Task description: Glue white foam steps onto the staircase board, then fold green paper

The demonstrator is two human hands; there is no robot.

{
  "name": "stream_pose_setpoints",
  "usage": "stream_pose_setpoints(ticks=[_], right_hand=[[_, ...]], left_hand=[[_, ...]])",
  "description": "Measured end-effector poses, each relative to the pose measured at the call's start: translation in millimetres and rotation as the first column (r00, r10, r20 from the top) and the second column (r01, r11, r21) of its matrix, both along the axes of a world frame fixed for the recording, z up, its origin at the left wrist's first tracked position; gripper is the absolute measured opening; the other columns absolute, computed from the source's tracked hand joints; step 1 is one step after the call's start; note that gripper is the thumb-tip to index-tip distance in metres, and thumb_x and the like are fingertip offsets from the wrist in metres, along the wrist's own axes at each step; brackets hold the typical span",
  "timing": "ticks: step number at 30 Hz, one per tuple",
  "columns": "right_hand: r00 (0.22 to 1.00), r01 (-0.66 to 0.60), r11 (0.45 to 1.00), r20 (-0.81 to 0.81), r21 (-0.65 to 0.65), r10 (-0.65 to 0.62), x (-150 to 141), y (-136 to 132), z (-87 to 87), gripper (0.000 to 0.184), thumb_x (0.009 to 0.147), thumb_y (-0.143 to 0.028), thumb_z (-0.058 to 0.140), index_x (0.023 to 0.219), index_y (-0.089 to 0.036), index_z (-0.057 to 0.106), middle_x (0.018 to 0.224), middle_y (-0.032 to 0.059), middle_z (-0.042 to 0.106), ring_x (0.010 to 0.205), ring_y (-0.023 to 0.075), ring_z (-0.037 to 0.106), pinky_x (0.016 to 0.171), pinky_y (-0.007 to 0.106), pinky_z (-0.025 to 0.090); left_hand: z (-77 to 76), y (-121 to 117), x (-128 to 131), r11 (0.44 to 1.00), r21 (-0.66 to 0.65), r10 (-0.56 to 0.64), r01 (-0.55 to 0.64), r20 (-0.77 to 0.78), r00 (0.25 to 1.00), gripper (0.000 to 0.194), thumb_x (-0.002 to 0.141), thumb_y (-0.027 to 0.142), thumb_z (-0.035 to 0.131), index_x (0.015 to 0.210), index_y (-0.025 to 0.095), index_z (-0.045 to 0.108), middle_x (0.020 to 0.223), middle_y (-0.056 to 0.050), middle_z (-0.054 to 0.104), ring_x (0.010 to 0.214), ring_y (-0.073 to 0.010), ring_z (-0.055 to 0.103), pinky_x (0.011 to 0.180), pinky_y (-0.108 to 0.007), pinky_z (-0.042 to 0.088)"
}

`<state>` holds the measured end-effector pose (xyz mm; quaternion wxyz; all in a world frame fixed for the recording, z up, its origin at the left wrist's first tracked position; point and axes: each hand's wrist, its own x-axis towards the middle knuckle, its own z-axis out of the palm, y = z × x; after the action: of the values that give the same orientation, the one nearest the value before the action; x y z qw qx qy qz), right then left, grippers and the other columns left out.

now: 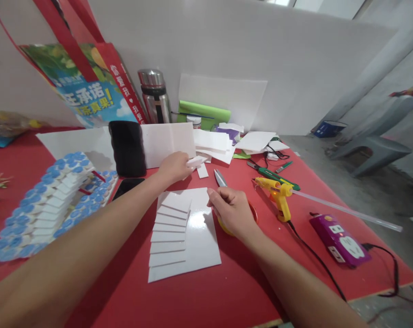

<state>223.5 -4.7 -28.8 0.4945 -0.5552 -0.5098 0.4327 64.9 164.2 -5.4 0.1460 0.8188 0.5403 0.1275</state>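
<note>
My left hand (175,166) reaches forward over the red table (206,296) and is closed on a small white foam strip (196,161) near a pile of white foam pieces (213,145). My right hand (231,210) is closed round the handle of scissors (220,178), whose blades point away from me. Below both hands lies a white foam sheet (201,237) with several white strips (168,232) laid on it in an overlapping stepped row.
A blue-and-white model (45,205) stands at left, a black phone (127,148) leaning behind it. A yellow glue gun (278,193) with a long glue stick, a purple power strip (341,239), green cutters (275,175), a steel flask (155,95) and a red bag (90,86) surround the work.
</note>
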Motion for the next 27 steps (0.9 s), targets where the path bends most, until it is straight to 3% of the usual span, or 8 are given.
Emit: stream_pose_setpoints(ticks=[4, 6, 8, 10, 14, 18, 24, 27], right_hand=[[0.994, 0.011, 0.999, -0.111, -0.031, -0.014, 3.1, 0.4, 4.6, 0.047, 0.091, -0.062, 0.067, 0.07, -0.021, 0.061, 0.053, -0.0062, 0.045, 0.04, 0.0074, 0.034, 0.04, 0.025, 0.023], [0.975, 0.024, 0.999, -0.218, -0.03, -0.03, 4.6, 1.0, 9.6, 0.041, 0.09, -0.061, 0.071, 0.08, -0.022, 0.062, 0.058, -0.007, 0.05, 0.038, 0.0069, 0.036, 0.037, 0.025, 0.026], [0.933, 0.003, 1.0, -0.359, -0.023, -0.011, 5.4, 0.9, 15.7, 0.038, 0.087, -0.059, 0.075, 0.093, -0.023, 0.064, 0.067, -0.0068, 0.057, 0.039, 0.0068, 0.042, 0.036, 0.024, 0.032], [0.871, -0.086, 0.996, -0.487, -0.017, 0.067, 4.4, -0.4, 20.6, 0.042, 0.084, -0.061, 0.078, 0.1, -0.023, 0.065, 0.073, -0.006, 0.06, 0.041, 0.0064, 0.045, 0.036, 0.023, 0.035], [0.8, -0.277, 0.961, -0.557, -0.012, 0.224, -1.8, -5.2, 21.2, 0.042, 0.082, -0.058, 0.082, 0.08, -0.02, 0.064, 0.064, -0.0056, 0.059, 0.037, 0.0042, 0.039, 0.033, 0.02, 0.031], [0.815, -0.274, 0.961, -0.522, 0.039, 0.253, -1.7, -4.9, 14.5, 0.034, 0.082, -0.048, 0.085, 0.08, -0.019, 0.067, 0.061, -0.0061, 0.06, 0.037, 0.0039, 0.041, 0.033, 0.018, 0.031], [0.771, -0.415, 0.89, -0.447, 0.189, 0.454, 12.3, -0.7, 15.2, 0.02, 0.088, -0.039, 0.081, 0.094, -0.021, 0.074, 0.06, -0.0067, 0.059, 0.041, 0.0062, 0.048, 0.039, 0.019, 0.04], [0.776, -0.488, 0.856, -0.364, 0.169, 0.515, 14.5, -0.9, 22.1, 0.024, 0.09, -0.04, 0.078, 0.106, -0.023, 0.074, 0.07, -0.0046, 0.064, 0.043, 0.0067, 0.05, 0.04, 0.021, 0.039]], left_hand=[[24.6, -20.5, -20.9, 1.0, 0.007, 0.004, -0.005, 0.114, 0.993, 0.031, 0.083, 0.043, 0.062, 0.061, 0.021, 0.064, 0.067, -0.008, 0.063, 0.069, -0.0235, 0.058, 0.062, -0.034, 0.033], [42.0, -47.5, -33.7, 0.992, -0.127, 0.042, 0.003, 0.35, 0.936, 0.035, 0.085, 0.051, 0.061, 0.07, 0.02, 0.072, 0.064, -0.005, 0.064, 0.057, -0.0177, 0.05, 0.057, -0.032, 0.032], [56.0, -82.5, -44.0, 0.896, -0.424, 0.162, 0.13, 0.587, 0.793, 0.036, 0.08, 0.057, 0.068, 0.074, 0.021, 0.072, 0.065, -0.007, 0.069, 0.048, -0.0133, 0.039, 0.05, -0.031, 0.026], [62.6, -117.3, -49.4, 0.739, -0.61, 0.252, 0.286, 0.644, 0.722, 0.038, 0.075, 0.058, 0.075, 0.074, 0.021, 0.071, 0.076, -0.012, 0.076, 0.044, -0.0103, 0.036, 0.046, -0.03, 0.021], [55.7, -160.0, -48.1, 0.593, -0.717, 0.356, 0.368, 0.643, 0.679, 0.037, 0.077, 0.055, 0.08, 0.079, 0.019, 0.072, 0.066, -0.008, 0.072, 0.042, -0.0079, 0.038, 0.043, -0.025, 0.016], [44.7, -164.6, -48.6, 0.514, -0.717, 0.332, 0.471, 0.672, 0.662, 0.043, 0.089, 0.057, 0.071, 0.086, 0.014, 0.075, 0.062, -0.006, 0.068, 0.049, -0.0089, 0.046, 0.043, -0.021, 0.028], [31.7, -158.1, -56.4, 0.535, -0.667, 0.286, 0.519, 0.721, 0.631, 0.046, 0.088, 0.055, 0.075, 0.113, 0.015, 0.076, 0.066, -0.001, 0.064, 0.052, -0.0086, 0.047, 0.044, -0.02, 0.03], [23.5, -160.9, -55.8, 0.705, -0.564, 0.155, 0.429, 0.713, 0.684, 0.042, 0.084, 0.047, 0.081, 0.114, 0.018, 0.075, 0.066, 0.002, 0.061, 0.053, -0.0084, 0.047, 0.049, -0.021, 0.036]])
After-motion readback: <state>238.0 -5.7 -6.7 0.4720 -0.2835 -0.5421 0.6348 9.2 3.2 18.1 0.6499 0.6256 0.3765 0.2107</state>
